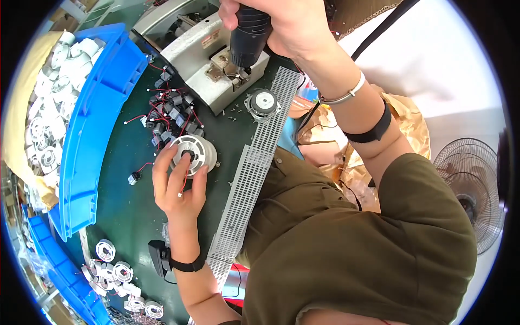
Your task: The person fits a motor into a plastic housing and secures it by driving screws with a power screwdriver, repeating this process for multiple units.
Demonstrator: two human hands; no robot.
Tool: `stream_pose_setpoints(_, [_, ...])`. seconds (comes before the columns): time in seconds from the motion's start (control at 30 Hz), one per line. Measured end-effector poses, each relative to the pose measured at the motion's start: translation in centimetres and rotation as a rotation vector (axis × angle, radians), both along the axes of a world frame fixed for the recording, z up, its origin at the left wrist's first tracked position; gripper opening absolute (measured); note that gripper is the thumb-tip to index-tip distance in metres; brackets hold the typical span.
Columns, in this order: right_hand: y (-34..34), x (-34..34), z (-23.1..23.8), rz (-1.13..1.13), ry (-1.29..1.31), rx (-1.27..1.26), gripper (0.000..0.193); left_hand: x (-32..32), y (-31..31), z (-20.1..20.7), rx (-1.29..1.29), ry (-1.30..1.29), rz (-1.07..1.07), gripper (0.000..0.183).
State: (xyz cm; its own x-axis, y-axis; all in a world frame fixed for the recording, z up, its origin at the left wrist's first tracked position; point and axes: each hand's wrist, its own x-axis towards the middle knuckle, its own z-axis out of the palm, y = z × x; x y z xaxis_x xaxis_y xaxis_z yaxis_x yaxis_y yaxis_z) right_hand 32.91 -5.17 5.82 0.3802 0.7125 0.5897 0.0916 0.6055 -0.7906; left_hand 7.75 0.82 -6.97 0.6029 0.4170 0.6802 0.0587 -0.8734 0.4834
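Note:
My left hand [179,196] is closed around a round white plastic housing [205,150] on the green bench top. One fingertip presses on a small dark part in the housing's middle, and a short red wire hangs from it. My right hand [297,26] grips a black electric screwdriver [250,39], tip down. Its tip meets the small metal outlet of a grey screw feeder [214,89]. Beside the feeder, a round part with a pale centre [264,103] lies partly on a white perforated strip [252,157]. Loose screws lie near it.
A pile of small dark parts with red wires [172,116] lies left of the feeder. A blue bin [95,135] holds many white housings [59,103]. More white round parts [122,272] lie at the lower left. A fan [471,184] stands at right.

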Motion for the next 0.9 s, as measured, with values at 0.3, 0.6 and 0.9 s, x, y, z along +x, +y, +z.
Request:
stream_pose_setpoints(0.3, [0.2, -0.3, -1.1, -0.062, 0.046, -0.020, 0.032, -0.3, -0.2, 0.0, -0.025, 0.022, 0.011, 0.029])
stream_pose_setpoints(0.6, [0.6, -0.6, -1.0, -0.155, -0.014, -0.060, 0.033, -0.1, -0.2, 0.2, 0.021, 0.027, 0.027, 0.030])
stream_pose_setpoints(0.9, [0.2, -1.0, 0.2, -0.072, 0.046, -0.026, 0.032, -0.1, -0.2, 0.1, 0.019, 0.009, 0.026, 0.030])
